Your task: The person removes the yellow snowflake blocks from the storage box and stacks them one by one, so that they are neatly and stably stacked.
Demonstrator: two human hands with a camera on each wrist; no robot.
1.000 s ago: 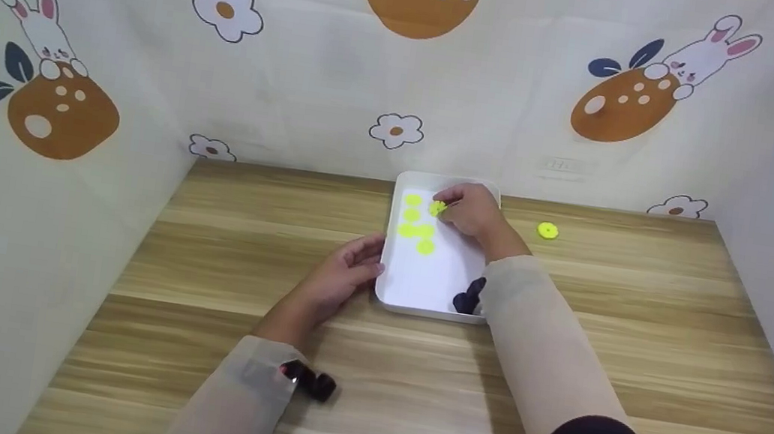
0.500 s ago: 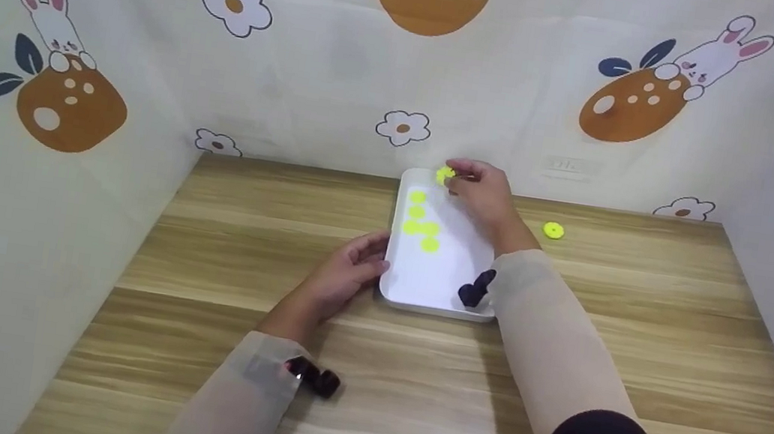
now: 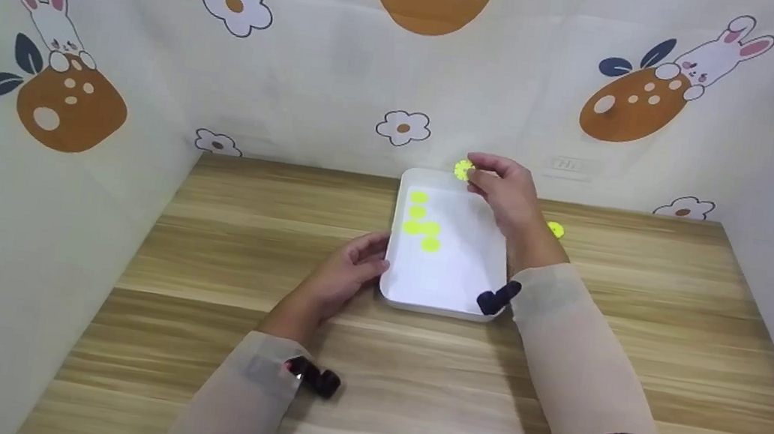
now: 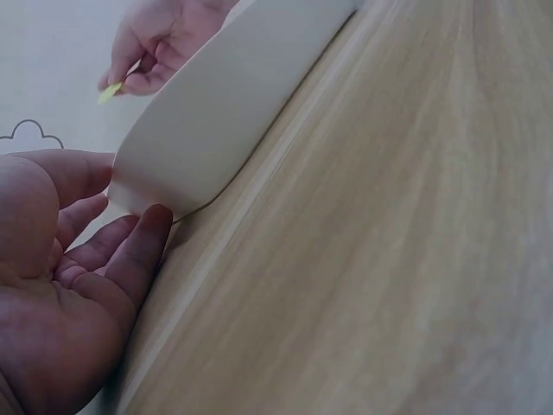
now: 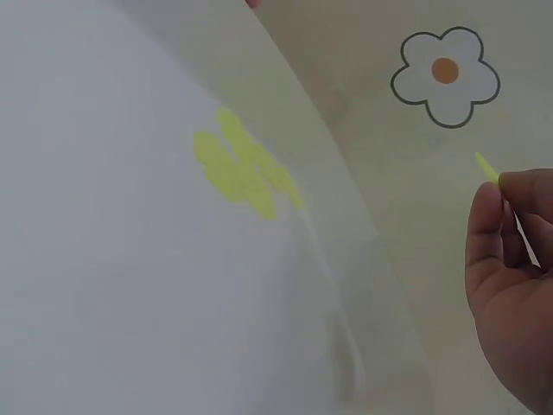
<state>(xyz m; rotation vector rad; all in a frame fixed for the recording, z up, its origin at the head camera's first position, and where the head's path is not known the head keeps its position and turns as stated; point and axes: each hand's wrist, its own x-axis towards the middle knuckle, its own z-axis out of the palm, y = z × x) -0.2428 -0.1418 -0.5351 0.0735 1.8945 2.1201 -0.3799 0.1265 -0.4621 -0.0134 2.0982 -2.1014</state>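
Note:
Between thumb and fingers, my right hand (image 3: 508, 189) pinches a thin yellow notched disc (image 3: 464, 170), above the far edge of a white tray (image 3: 454, 279). The right wrist view shows this disc (image 5: 488, 168) edge-on. Several yellow discs (image 3: 417, 211) lie in the tray's left part, some touching each other. My left hand (image 3: 345, 272) touches the tray's left side. In the left wrist view, fingertips of the left hand (image 4: 78, 268) rest against the tray's outer wall (image 4: 216, 104). Another yellow disc (image 3: 555, 230) lies right of the tray, partly hidden by the right wrist.
The tray stands on a wood-grain table (image 3: 239, 242), close to its back edge. A pale cloth (image 3: 316, 71) printed with rabbits and flowers rises behind the table. Small black cameras (image 3: 311, 377) are strapped to both sleeves.
My right hand has lifted the pinched disc from over the tray's inside, moving back and then right. The left hand keeps its place at the tray, and the view has shifted slightly.

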